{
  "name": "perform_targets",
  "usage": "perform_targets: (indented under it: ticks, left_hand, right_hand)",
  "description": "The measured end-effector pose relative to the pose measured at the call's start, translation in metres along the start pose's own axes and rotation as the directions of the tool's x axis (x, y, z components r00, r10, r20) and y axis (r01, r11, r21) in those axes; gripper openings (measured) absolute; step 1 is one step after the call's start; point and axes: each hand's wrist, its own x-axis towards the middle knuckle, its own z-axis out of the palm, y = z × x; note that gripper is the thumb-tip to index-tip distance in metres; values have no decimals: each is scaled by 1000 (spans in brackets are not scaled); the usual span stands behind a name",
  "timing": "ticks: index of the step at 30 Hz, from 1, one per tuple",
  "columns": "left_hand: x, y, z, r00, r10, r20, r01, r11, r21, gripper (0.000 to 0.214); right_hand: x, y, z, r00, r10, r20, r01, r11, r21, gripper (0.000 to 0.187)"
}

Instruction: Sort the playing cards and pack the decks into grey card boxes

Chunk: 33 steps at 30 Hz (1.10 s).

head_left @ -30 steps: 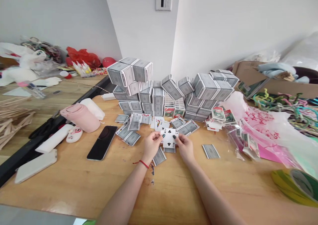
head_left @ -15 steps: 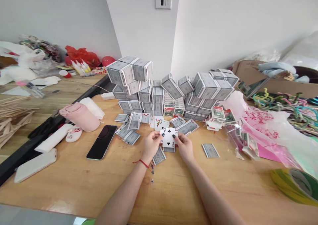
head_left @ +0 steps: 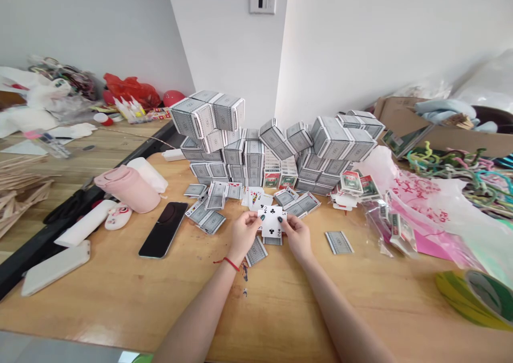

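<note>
- Left hand [head_left: 243, 232], right hand [head_left: 298, 238]: fingers narrow, pinching club card [head_left: 271, 221] by its sides.
- Card held over table [head_left: 120, 299], in front of stacked card boxes [head_left: 244, 154].
- Loose cards [head_left: 256, 252] lie just below hands.

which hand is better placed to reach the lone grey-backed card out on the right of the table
Probably the right hand: the lone grey-backed card lies on its side, while the left hand is farther off. Both pinch the 2 of clubs.
</note>
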Motion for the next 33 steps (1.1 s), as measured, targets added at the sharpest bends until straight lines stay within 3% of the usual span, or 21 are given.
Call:
perform_targets:
  ticks: [13,19,24,28,33]
  left_hand:
    - [-1,3,0,1000,13,-6,-13,1000,14,19]
    - [0,2,-1,999,24,36,-25,1000,13,21]
    - [1,0,-2,997,-1,75,1,1000,-8,23]
    - [2,6,-8,975,-117,191,142,982,-121,23]
    - [5,12,-19,879,-221,424,360,889,-283,26]
  right_hand:
    - [-1,-1,-1,1000,18,3,-18,1000,18,34]
    - [0,-7,-2,988,99,119,-110,990,90,36]
    - [1,-6,-3,986,80,146,-89,995,54,36]
    - [-1,-7,-3,989,68,130,-75,996,50,36]
    - [-2,-11,-3,988,79,130,-87,995,56,34]
